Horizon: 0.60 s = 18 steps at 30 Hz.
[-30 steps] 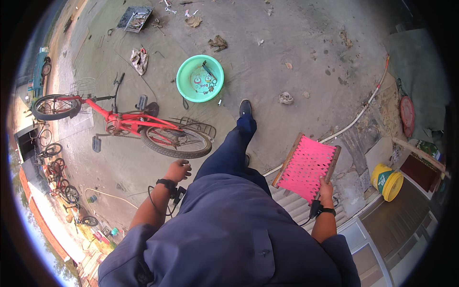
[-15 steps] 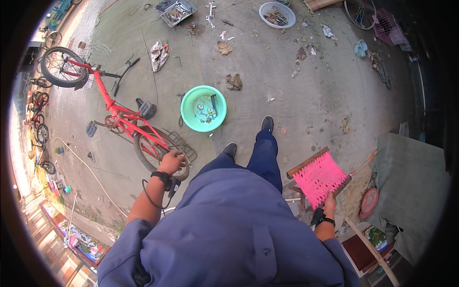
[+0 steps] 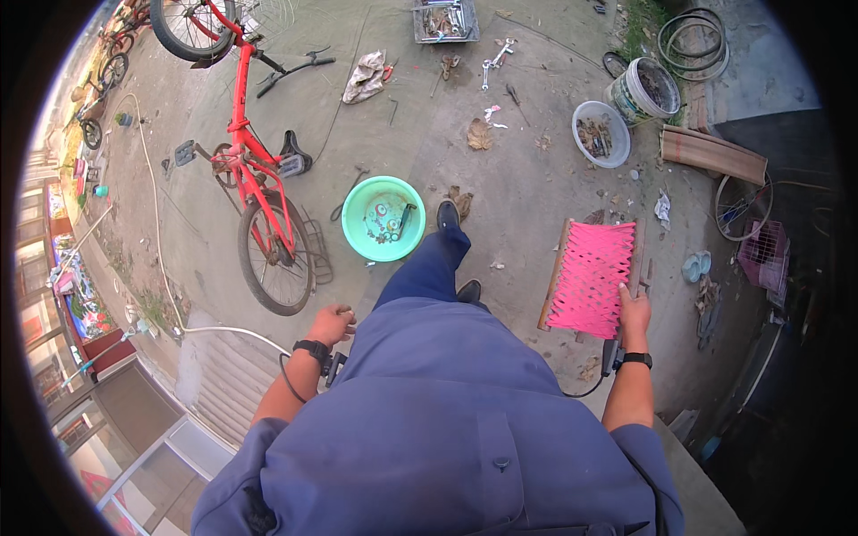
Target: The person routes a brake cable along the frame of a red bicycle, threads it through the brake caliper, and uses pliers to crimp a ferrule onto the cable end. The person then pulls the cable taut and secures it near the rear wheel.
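My right hand [image 3: 635, 314] grips the wooden side rail of a small folding stool [image 3: 593, 275] with a seat of woven pink cord. The stool is held up at my right side, its seat facing upward. My left hand [image 3: 333, 325] hangs by my left hip, fingers loosely bent, nothing in it. The nearest thing ahead of that hand is the rear wheel of a red bicycle [image 3: 243, 134] resting overturned on the ground. In front of my feet sits a mint-green basin [image 3: 410, 251] with small parts and a dark tool inside.
Ahead are a tray of wrenches [image 3: 447, 37], a stained rag [image 3: 366, 79] and loose wrenches [image 3: 497, 64]. To the right stand a white bowl of parts [image 3: 615, 159], a bucket [image 3: 629, 100] and a bicycle wheel [image 3: 726, 219]. A pale hose [image 3: 157, 232] runs along the left.
I have stepped and turned to the right, so the bicycle and basin sit differently in view. The stool has moved forward with my right hand and swung round.
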Available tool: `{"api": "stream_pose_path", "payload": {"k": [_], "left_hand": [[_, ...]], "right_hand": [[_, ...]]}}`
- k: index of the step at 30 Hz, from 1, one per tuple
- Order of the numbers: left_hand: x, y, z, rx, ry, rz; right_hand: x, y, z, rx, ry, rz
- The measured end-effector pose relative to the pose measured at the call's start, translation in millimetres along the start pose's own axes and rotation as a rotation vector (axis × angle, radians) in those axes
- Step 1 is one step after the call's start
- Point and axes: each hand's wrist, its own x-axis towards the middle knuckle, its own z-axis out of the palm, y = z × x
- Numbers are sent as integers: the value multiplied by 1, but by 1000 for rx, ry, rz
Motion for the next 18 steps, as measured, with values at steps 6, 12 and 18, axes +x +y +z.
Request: {"api": "stream_pose_path", "payload": {"k": [6,12,18], "left_hand": [[48,91,12,-159,27,4],[66,197,-2,-322,79,94],[67,230,-10,-525,226,6]], "right_hand": [[111,-224,-21,-214,-119,-373],[185,-433,-19,-285,-234,-797],[212,-625,11,-356,-390,-1132]]}}
